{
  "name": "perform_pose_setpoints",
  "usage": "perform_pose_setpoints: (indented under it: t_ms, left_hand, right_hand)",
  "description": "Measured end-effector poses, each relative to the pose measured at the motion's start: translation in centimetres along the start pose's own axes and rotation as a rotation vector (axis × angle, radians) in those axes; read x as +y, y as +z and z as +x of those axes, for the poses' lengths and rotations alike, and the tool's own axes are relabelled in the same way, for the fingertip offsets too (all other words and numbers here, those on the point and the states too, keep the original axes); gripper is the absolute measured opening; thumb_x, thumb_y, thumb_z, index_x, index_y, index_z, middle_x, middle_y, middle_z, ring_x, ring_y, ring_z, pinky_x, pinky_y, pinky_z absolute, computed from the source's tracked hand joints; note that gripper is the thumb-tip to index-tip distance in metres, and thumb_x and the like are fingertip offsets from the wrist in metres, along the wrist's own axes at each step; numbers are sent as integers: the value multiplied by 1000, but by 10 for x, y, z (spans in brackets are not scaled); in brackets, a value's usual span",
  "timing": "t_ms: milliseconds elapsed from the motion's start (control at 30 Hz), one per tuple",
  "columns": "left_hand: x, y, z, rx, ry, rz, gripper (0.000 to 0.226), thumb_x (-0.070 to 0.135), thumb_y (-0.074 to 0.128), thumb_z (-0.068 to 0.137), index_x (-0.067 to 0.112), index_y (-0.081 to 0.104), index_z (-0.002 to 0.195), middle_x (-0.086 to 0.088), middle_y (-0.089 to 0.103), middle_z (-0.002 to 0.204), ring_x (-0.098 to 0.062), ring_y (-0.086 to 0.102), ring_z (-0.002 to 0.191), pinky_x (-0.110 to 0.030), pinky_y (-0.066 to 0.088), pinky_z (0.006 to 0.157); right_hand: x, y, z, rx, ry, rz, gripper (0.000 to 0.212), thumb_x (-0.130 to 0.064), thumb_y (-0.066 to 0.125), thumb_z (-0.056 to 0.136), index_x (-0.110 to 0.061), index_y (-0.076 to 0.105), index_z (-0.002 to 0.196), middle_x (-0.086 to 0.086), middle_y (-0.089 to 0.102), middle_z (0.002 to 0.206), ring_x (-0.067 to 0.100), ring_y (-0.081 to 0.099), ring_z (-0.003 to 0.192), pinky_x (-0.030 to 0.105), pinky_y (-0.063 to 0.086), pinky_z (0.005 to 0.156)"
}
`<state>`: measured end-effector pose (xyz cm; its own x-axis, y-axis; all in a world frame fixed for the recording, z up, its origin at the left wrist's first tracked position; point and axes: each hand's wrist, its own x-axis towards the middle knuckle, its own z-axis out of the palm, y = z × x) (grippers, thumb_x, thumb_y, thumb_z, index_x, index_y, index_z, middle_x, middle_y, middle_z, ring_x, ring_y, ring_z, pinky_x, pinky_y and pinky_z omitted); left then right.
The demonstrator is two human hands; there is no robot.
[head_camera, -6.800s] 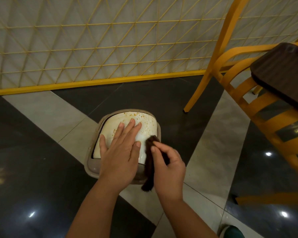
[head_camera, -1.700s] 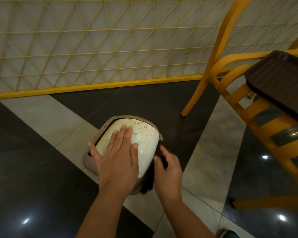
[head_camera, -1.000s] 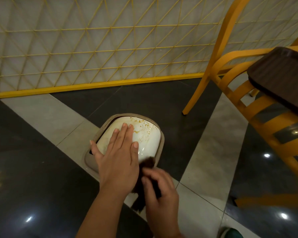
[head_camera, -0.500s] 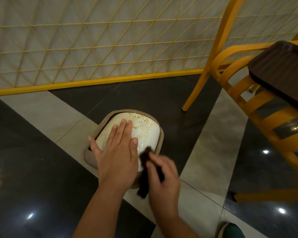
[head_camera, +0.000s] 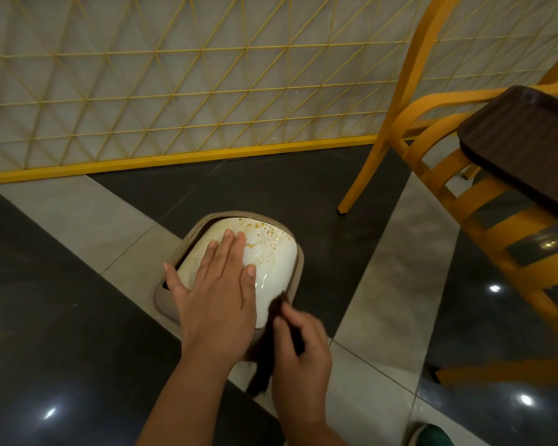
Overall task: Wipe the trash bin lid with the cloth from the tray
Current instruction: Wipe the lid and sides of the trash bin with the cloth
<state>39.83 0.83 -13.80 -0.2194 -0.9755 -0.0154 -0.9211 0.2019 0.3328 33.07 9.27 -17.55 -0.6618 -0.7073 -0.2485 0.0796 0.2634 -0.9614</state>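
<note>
A white trash bin lid (head_camera: 276,255) with brown splatter stains near its far edge sits in a beige bin rim (head_camera: 300,268) on the floor. My left hand (head_camera: 216,291) lies flat on the lid with straight fingers, covering its near left part. My right hand (head_camera: 300,352) pinches a dark brown cloth (head_camera: 264,358) against the lid's near right corner; the cloth hangs down past the rim. A dark brown tray (head_camera: 525,143) rests on a chair at the right.
A yellow wooden chair (head_camera: 432,156) stands to the right, one leg on the floor just beyond the bin. A yellow lattice partition (head_camera: 174,91) runs along the back. The floor is glossy dark and grey tile. A green shoe tip (head_camera: 432,436) shows at the bottom right.
My right hand with the cloth has rubbed back and forth along the lid's near right edge, now slightly farther right and up than a second ago. My left hand has stayed pressed on the lid.
</note>
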Motion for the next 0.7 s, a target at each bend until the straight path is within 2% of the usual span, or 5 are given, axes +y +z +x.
perform_pose_setpoints:
  t_ms: [67, 200, 333, 567, 700]
  left_hand:
    - [0, -1, 0, 2, 6, -2, 66, 53, -8, 86, 39, 4, 149, 20, 7, 156, -3, 3, 144, -53, -17, 111]
    - [3, -2, 0, 16, -6, 14, 69, 53, -9, 84, 37, 7, 149, 17, 9, 157, -6, 6, 144, -53, -16, 110]
    - [3, -3, 2, -16, -19, 39, 67, 54, -8, 85, 38, 3, 149, 17, 6, 157, -7, 4, 145, -55, -14, 111]
    - [7, -30, 5, -96, -21, 137, 53, 37, 30, 95, 42, 11, 144, 11, 17, 153, -14, 18, 139, -46, 3, 113]
    - [13, -25, 2, 0, -114, -14, 46, 33, 35, 92, 37, 28, 138, 8, 34, 146, -12, 30, 134, -48, 5, 114]
  right_hand:
    - [-11, -1, 29, 38, -27, -11, 27, -14, 58, 92, -37, 63, 104, -22, 57, 105, -10, 54, 100, 7, 46, 83]
    - [-14, 3, 68, 83, 90, -34, 24, -21, 57, 94, -31, 66, 114, -15, 59, 113, -2, 55, 98, 23, 50, 93]
    - [-3, -2, 36, 34, 124, -27, 23, -18, 59, 93, -33, 66, 108, -17, 58, 109, -2, 56, 98, 17, 49, 88]
    - [13, -13, 1, -178, 126, -127, 26, -13, 68, 85, -39, 69, 90, -19, 63, 97, -2, 60, 96, 14, 47, 91]
    - [19, -21, -11, -218, 81, -197, 33, -10, 70, 83, -42, 69, 89, -19, 65, 97, -8, 57, 99, 21, 48, 97]
